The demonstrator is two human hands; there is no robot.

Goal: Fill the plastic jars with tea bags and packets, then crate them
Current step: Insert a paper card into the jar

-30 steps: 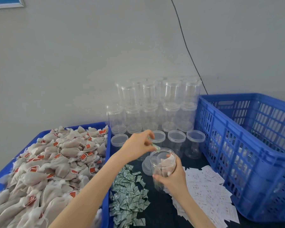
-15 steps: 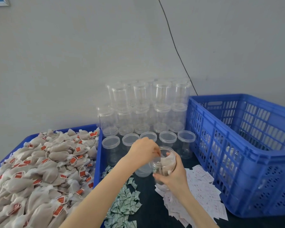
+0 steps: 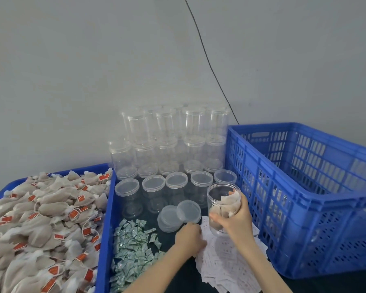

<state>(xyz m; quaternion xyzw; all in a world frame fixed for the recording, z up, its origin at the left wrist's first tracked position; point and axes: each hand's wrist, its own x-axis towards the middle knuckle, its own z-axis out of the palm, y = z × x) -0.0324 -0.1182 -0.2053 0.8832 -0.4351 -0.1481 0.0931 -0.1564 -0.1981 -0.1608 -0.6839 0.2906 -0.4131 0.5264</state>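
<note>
Blue tray (image 3: 105, 208) lying far left, heaped tea bags (image 3: 40, 218). Green packets (image 3: 133, 244) beside. Left hand (image 3: 190, 235), fingers curled down, touching paper slips (image 3: 230, 263); pinch unclear. Right hand (image 3: 237, 220) gripping open jar (image 3: 223, 205), fingers wrapping it, tea bags inside. Blue crate (image 3: 304, 199) sitting right.

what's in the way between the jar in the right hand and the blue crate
Nothing visible. The right hand grips the jar right beside the blue crate; only the crate's own near wall, about level with the jar's open mouth, must be cleared.
</note>
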